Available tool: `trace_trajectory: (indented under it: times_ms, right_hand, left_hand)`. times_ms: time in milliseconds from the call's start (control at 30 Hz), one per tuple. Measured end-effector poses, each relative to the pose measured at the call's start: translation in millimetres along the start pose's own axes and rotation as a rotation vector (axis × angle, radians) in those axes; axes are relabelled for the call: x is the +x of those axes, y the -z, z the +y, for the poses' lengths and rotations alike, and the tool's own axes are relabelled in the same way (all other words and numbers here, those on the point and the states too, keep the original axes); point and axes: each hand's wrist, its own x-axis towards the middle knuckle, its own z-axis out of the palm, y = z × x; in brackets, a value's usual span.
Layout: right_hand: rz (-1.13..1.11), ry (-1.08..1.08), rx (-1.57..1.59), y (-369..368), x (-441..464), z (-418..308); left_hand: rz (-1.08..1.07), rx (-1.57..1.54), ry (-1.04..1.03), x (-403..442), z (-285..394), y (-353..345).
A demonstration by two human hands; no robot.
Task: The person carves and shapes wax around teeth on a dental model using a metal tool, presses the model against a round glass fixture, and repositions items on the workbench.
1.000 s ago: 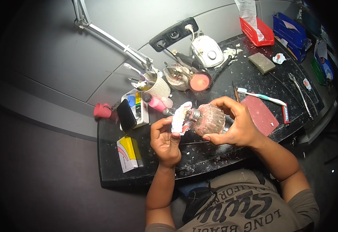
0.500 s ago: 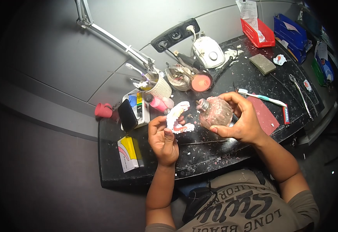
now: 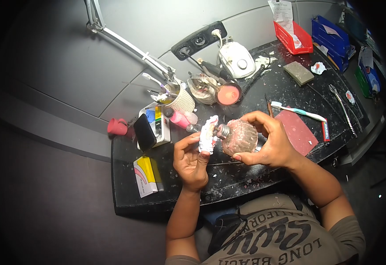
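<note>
My left hand (image 3: 192,164) pinches a white dental plaster cast (image 3: 206,138) with a little pink on it, turned nearly edge-on. In my right hand (image 3: 273,140) is a round glass spirit lamp (image 3: 240,138), smeared with pink and tipped so its metal neck (image 3: 223,131) points left at the cast. The neck comes right up to the cast's right side; whether they touch, I cannot tell. No flame can be made out. Under the hands lies a long thin tool (image 3: 228,164) on the black bench (image 3: 179,192).
A pink bottle (image 3: 178,117), a brush-filled holder (image 3: 183,102) and a phone (image 3: 144,134) stand left of the hands. Behind are a pink wax bowl (image 3: 228,94) and a white control box (image 3: 237,60). To the right lie a pink wax sheet (image 3: 295,131) and a toothbrush (image 3: 300,111).
The spirit lamp has moved left toward the cast, its neck now beside it. The cast has turned from its open horseshoe face to nearly edge-on and shifted slightly right.
</note>
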Motion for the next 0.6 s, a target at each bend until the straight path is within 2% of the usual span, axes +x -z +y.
trace_trajectory:
  times_ms: [600]
  right_hand:
    - [0.024, -0.034, 0.027, 2.6, 1.0, 0.1]
  left_hand:
    - [0.029, 0.039, -0.012, 1.5, -4.0, 4.6]
